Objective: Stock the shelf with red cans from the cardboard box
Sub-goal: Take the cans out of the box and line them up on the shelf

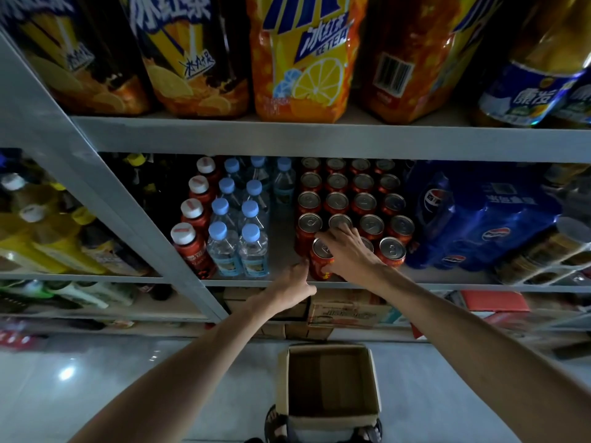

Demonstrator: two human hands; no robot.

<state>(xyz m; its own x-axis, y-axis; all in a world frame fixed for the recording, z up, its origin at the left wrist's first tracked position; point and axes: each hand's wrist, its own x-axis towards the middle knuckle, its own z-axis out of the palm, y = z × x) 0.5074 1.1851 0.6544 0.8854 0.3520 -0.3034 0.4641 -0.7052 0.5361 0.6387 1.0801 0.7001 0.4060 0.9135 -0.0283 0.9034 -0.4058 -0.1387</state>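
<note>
Several red cans (364,203) with silver tops stand in rows on the middle shelf (431,284). My right hand (347,251) is wrapped over the front-row red can (321,260) at the shelf's front edge. My left hand (292,282) lies flat beside that can, fingertips touching its left side, holding nothing. Below on the floor stands the open cardboard box (329,420); no cans show inside it.
Clear water bottles (238,247) with blue caps and red bottles (192,247) stand left of the cans, a blue shrink-wrapped soda pack (479,219) right. Large ice-tea bottles (300,59) fill the upper shelf. Cardboard cartons (345,311) sit on the lowest level. My sandalled feet flank the box.
</note>
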